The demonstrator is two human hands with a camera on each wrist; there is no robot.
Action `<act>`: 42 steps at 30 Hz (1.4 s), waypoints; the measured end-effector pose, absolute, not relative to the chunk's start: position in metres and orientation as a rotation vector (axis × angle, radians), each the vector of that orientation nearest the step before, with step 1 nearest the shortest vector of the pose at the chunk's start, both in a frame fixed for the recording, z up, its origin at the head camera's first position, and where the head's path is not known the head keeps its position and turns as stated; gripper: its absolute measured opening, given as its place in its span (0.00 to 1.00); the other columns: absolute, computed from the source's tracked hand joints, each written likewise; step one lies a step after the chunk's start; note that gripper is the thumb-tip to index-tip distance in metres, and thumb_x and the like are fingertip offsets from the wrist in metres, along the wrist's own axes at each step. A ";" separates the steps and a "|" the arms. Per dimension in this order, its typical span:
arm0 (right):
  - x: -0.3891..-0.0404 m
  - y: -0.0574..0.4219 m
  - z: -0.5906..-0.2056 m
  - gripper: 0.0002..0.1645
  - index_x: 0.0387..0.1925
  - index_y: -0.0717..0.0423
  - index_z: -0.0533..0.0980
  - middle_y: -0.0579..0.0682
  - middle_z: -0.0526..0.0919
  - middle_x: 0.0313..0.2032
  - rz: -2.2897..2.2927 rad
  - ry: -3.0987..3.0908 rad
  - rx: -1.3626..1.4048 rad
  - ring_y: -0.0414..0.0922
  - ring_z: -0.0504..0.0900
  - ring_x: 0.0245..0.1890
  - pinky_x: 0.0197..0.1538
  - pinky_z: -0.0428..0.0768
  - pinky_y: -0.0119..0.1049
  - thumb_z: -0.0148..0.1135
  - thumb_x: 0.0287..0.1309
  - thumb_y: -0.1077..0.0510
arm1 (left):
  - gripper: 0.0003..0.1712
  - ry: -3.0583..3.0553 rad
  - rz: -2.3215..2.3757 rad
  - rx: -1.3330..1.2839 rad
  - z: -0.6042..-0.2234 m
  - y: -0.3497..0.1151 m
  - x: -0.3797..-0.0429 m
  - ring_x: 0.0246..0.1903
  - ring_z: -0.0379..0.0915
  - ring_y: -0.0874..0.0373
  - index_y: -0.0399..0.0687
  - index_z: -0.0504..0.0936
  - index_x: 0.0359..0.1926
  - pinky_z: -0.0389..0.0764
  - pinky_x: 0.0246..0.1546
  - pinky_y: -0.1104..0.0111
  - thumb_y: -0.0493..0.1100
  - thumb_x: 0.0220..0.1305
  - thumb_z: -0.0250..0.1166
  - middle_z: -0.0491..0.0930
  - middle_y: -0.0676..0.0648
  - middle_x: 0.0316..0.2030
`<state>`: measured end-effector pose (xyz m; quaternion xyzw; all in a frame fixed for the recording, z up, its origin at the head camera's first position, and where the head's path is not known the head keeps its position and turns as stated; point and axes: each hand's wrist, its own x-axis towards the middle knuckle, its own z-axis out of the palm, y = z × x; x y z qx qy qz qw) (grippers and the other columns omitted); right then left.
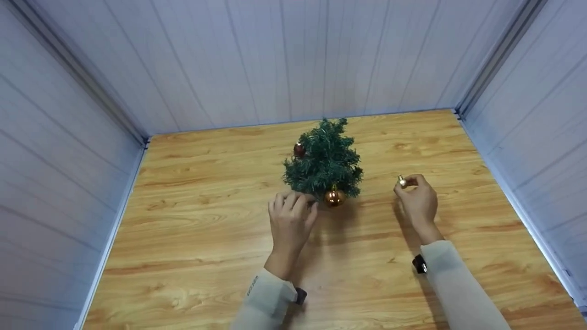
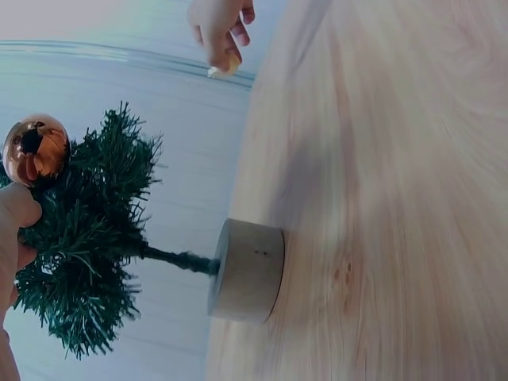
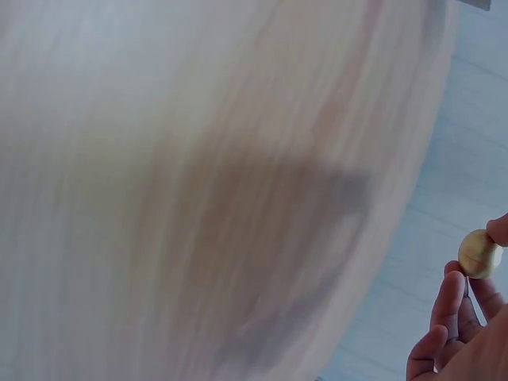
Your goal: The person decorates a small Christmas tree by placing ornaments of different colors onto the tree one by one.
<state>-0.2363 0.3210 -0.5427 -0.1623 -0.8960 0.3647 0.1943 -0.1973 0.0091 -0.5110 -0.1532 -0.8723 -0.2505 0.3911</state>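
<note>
We see the right hand (image 1: 419, 201) pinching a small gold bauble (image 3: 478, 254) right of centre in the head view, well apart from the green tree (image 1: 328, 158) at the middle. The left hand (image 1: 290, 222) is at the tree's lower-left edge; its fingertips are partly hidden, so we cannot tell whether they grasp a branch. Just beside them hangs a copper bauble (image 1: 335, 198); a dark red bauble (image 1: 299, 150) hangs at the tree's upper left. The round base (image 2: 250, 271) stands on the wooden table (image 1: 197, 229).
</note>
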 end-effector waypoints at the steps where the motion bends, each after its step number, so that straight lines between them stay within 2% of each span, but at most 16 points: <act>1: -0.236 0.321 -0.542 0.10 0.40 0.51 0.79 0.46 0.85 0.35 1.029 -2.509 -0.459 0.35 0.76 0.23 0.28 0.71 0.32 0.65 0.60 0.51 | 0.05 -2.222 -0.640 -0.385 -0.511 0.009 -0.198 0.39 0.73 0.54 0.54 0.84 0.32 0.70 0.40 0.60 0.46 0.57 0.71 0.82 0.54 0.34; 7: -0.234 0.318 -0.530 0.11 0.40 0.51 0.79 0.46 0.85 0.35 1.049 -2.468 -0.438 0.35 0.75 0.25 0.28 0.70 0.29 0.65 0.59 0.51 | 0.04 -2.216 -0.681 -0.372 -0.512 0.006 -0.204 0.37 0.73 0.55 0.54 0.84 0.33 0.71 0.37 0.62 0.44 0.57 0.71 0.82 0.54 0.36; 14: -0.225 0.310 -0.518 0.11 0.40 0.53 0.80 0.47 0.85 0.36 1.059 -2.403 -0.382 0.40 0.76 0.26 0.26 0.69 0.27 0.67 0.57 0.54 | 0.04 -2.232 -0.760 -0.352 -0.512 -0.003 -0.206 0.36 0.74 0.56 0.54 0.84 0.37 0.72 0.36 0.62 0.44 0.60 0.70 0.82 0.54 0.36; 19: -0.220 0.308 -0.513 0.10 0.40 0.52 0.80 0.46 0.85 0.35 1.040 -2.380 -0.381 0.39 0.75 0.25 0.26 0.68 0.27 0.68 0.56 0.55 | 0.05 -2.233 -0.793 -0.341 -0.515 -0.008 -0.210 0.33 0.78 0.58 0.52 0.84 0.38 0.76 0.35 0.63 0.43 0.60 0.69 0.81 0.54 0.35; 25: -0.217 0.303 -0.511 0.11 0.41 0.53 0.81 0.47 0.85 0.36 1.069 -2.365 -0.350 0.39 0.75 0.24 0.24 0.68 0.26 0.67 0.56 0.55 | 0.05 -2.247 -0.798 -0.291 -0.516 -0.016 -0.216 0.29 0.76 0.61 0.52 0.84 0.37 0.76 0.32 0.65 0.44 0.60 0.70 0.81 0.54 0.33; 42: -0.214 0.297 -0.503 0.12 0.41 0.55 0.81 0.47 0.85 0.36 1.104 -2.334 -0.330 0.39 0.75 0.25 0.23 0.67 0.25 0.69 0.55 0.56 | 0.04 -2.293 -0.810 -0.274 -0.514 -0.020 -0.226 0.29 0.77 0.60 0.53 0.84 0.38 0.76 0.32 0.65 0.45 0.63 0.69 0.81 0.54 0.34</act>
